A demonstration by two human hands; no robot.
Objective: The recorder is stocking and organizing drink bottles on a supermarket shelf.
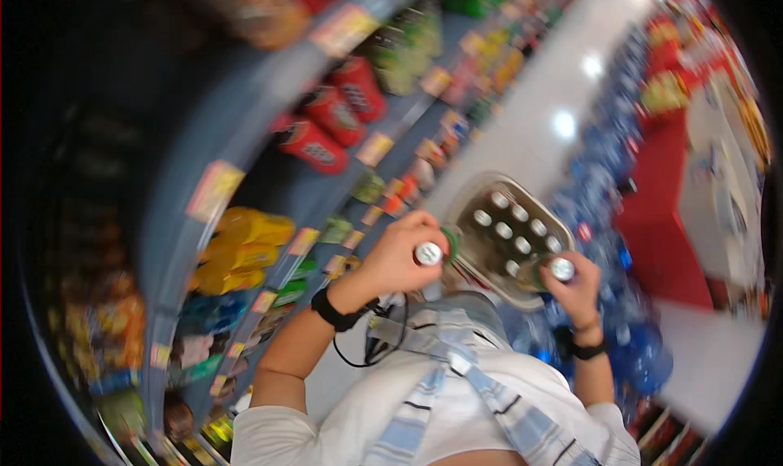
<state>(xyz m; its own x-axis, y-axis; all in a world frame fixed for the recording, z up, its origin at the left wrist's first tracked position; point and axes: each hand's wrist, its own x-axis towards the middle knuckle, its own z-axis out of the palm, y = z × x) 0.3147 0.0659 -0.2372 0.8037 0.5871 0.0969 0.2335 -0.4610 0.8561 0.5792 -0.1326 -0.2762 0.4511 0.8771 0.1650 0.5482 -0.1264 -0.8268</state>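
My left hand [400, 252] grips a bottle with a white cap [428, 254] by its upper part, with a bit of green showing beside the fingers. In my right hand [578, 285] is another white-capped bottle [561, 269], also held near its top. Between and beyond the two hands sits a pale-rimmed basket [483, 276]. Several bottles with white caps [504, 230] stand upright inside it in rows. The right-hand bottle overlaps the basket's near right rim; the left-hand one is beside its left rim. Both bottles' lower parts are mostly hidden.
Grey store shelves [257, 117] with price tags run along my left, holding red cans [333, 117] and yellow packs [244, 245]. Large clear-blue water bottles [599, 178] line the right side, by a red panel [660, 221]. A pale shiny floor [520, 117] stretches ahead.
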